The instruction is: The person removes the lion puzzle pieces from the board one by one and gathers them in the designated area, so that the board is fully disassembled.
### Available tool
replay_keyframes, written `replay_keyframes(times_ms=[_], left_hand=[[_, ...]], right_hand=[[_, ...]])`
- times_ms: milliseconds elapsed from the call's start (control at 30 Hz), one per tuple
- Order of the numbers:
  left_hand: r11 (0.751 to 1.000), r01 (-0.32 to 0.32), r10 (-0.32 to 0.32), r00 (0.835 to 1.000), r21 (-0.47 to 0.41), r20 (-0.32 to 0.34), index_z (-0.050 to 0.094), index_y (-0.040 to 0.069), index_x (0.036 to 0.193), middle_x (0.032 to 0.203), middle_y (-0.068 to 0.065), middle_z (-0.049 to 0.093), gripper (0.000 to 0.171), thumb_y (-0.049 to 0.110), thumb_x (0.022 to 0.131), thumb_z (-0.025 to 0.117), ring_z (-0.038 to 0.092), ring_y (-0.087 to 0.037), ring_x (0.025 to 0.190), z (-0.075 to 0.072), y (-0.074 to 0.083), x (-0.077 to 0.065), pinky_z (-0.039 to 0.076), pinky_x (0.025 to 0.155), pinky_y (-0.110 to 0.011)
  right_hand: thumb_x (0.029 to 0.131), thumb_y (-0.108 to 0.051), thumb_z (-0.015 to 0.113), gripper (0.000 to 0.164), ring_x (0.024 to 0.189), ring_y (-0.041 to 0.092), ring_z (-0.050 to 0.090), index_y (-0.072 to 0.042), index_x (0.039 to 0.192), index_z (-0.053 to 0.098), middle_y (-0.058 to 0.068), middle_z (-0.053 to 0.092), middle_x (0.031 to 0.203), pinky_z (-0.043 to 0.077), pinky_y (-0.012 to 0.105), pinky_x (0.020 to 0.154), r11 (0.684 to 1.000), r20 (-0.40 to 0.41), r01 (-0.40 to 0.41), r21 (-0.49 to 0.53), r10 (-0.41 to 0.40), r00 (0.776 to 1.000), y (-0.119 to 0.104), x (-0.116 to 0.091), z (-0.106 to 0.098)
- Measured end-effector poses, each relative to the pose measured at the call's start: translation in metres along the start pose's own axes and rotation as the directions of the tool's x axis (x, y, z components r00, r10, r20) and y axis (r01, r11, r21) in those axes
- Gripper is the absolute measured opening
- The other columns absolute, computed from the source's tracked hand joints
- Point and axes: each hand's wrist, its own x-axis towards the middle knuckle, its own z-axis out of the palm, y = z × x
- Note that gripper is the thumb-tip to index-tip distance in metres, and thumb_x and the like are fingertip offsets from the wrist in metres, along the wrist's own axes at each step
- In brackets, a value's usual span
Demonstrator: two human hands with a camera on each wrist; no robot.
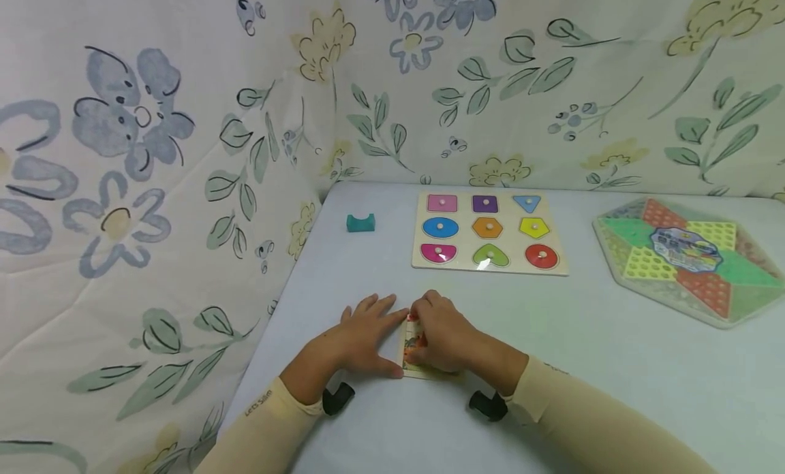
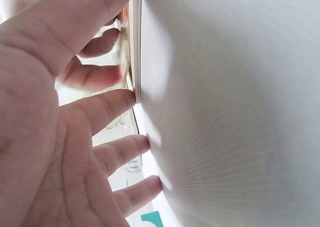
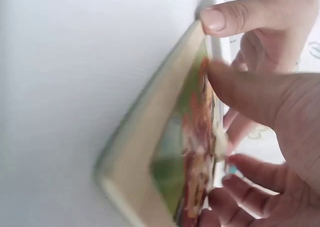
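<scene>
A small flat wooden board (image 1: 422, 372) with a colourful picture lies on the table in front of me. Its pale rim (image 3: 145, 114) and green, orange and red picture (image 3: 187, 152) show in the right wrist view. My left hand (image 1: 366, 338) is spread at the board's left side, thumb and index fingertip touching the edge (image 2: 135, 52). Over the picture, my right hand (image 1: 444, 334) has bent fingers and its thumb (image 3: 245, 89) on the picture side. It covers much of the board; whether it pinches a loose piece cannot be seen.
Behind the hands lies a knobbed shape-puzzle board (image 1: 490, 266). A teal notched block (image 1: 360, 223) sits at the back left. To the right is a hexagonal game board (image 1: 687, 256) with coloured sections. Floral cloth (image 1: 392, 120) hangs behind the white table (image 1: 613, 378).
</scene>
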Motion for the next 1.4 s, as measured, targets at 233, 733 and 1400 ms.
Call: replay_keyframes(times_ms=[233, 733, 1400], left_hand=[[1.000, 0.010, -0.010, 1.000, -0.003, 0.001, 0.036, 0.033, 0.159, 0.170, -0.002, 0.023, 0.100, 0.056, 0.075, 0.086, 0.014, -0.036, 0.157, -0.002, 0.002, 0.001, 0.019, 0.117, -0.075], [1.000, 0.031, -0.031, 0.999, -0.004, 0.013, 0.037, 0.032, 0.159, 0.171, -0.003, 0.021, 0.101, 0.055, 0.074, 0.086, 0.013, -0.036, 0.157, -0.001, -0.001, -0.004, 0.019, 0.118, -0.074], [1.000, 0.008, -0.008, 1.000, -0.018, -0.003, 0.039, 0.032, 0.158, 0.171, -0.003, 0.022, 0.100, 0.056, 0.074, 0.086, 0.013, -0.037, 0.157, 0.001, 0.000, 0.001, 0.019, 0.117, -0.075]], right_hand=[[0.093, -0.018, 0.077, 0.024, 0.089, 0.014, 0.058, -0.017, 0.112, 0.063, -0.005, 0.066, 0.098, 0.057, 0.033, 0.086, 0.989, -0.132, -0.006, 0.147, 0.026, 0.991, 0.006, 0.001, 0.000], [0.088, -0.017, 0.082, 0.013, 0.087, 0.019, 0.057, -0.015, 0.097, 0.073, 0.000, 0.065, 0.089, 0.056, 0.028, 0.070, 0.945, 0.002, -0.177, 0.276, 0.183, 0.983, 0.073, -0.026, -0.053], [0.085, -0.020, 0.084, 0.026, 0.092, 0.018, 0.059, -0.016, 0.110, 0.079, 0.003, 0.064, 0.104, 0.060, 0.029, 0.077, 0.992, -0.010, -0.121, 0.033, 0.121, 0.993, 0.034, -0.014, -0.034]])
